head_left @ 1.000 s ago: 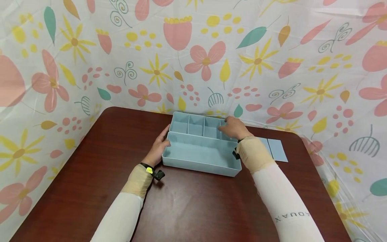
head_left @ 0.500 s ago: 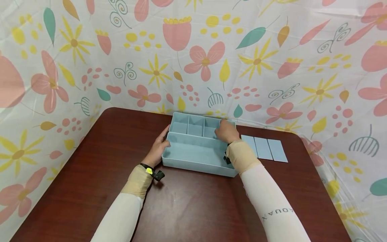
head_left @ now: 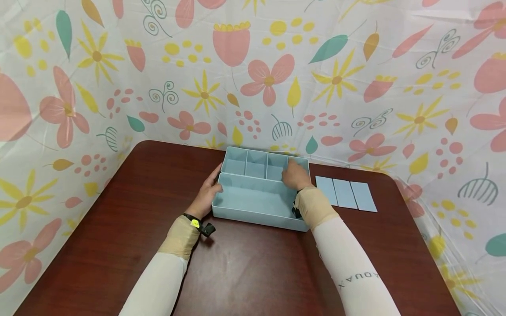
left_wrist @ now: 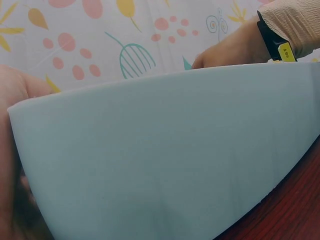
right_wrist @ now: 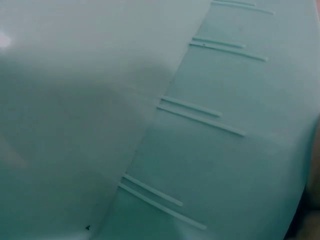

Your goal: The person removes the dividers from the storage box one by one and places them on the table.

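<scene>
On table (head_left: 245, 267), organizer tray (head_left: 253, 199) long axis left-right, divider row far.

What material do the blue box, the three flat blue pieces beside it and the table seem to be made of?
Box: probably moulded plastic, matte pale blue; thin even walls, rounded corners and raised slot ridges inside, seen by the right wrist camera.
Flat pieces: likely the same plastic; same colour, thin and stiff-looking.
Table: looks like dark red-brown wood or wood-grain laminate, with a slight sheen; which one cannot be told.
</scene>
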`<move>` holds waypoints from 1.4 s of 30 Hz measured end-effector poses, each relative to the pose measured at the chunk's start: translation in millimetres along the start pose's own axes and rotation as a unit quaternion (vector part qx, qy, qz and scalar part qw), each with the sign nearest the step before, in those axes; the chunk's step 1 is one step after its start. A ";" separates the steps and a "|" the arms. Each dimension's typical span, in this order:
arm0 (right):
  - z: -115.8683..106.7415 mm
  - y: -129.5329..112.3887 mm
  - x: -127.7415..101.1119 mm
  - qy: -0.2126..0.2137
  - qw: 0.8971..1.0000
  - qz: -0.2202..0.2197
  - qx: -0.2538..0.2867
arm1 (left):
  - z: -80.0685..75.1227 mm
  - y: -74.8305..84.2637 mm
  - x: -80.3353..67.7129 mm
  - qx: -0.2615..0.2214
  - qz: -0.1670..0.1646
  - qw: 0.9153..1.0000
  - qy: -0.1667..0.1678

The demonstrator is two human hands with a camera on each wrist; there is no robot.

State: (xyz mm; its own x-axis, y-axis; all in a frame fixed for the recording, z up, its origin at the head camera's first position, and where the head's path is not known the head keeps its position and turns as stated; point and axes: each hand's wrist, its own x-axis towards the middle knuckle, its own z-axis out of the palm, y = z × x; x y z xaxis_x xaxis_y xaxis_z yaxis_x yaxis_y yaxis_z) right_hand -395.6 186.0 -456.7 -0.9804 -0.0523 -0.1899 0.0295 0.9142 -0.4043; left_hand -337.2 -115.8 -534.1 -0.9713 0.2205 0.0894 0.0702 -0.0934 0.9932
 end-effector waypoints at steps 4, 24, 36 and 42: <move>1.0 -0.1 0.3 0.004 1.000 -0.004 -0.007 | -0.4 -0.7 0.5 0.003 -0.003 1.000 0.005; 6.2 4.0 2.0 0.037 0.999 -0.030 -0.004 | -1.4 -1.7 1.0 0.007 -0.008 1.000 0.007; 8.8 7.7 0.6 0.069 0.997 -0.019 0.024 | 0.1 -1.4 0.8 0.009 -0.010 1.000 0.009; 9.0 10.5 0.3 0.106 0.991 -0.037 0.071 | -0.4 -1.5 0.5 0.003 -0.012 1.000 0.007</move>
State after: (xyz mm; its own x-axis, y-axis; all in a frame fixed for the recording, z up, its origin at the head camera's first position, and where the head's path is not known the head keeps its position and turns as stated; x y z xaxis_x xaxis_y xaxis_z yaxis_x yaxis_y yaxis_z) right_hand -393.8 192.0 -469.0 -0.9994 -0.0179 0.0302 -0.0313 0.8447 -0.5344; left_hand -337.9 -116.0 -535.6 -0.9757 0.2091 0.0651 0.0489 -0.0817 0.9955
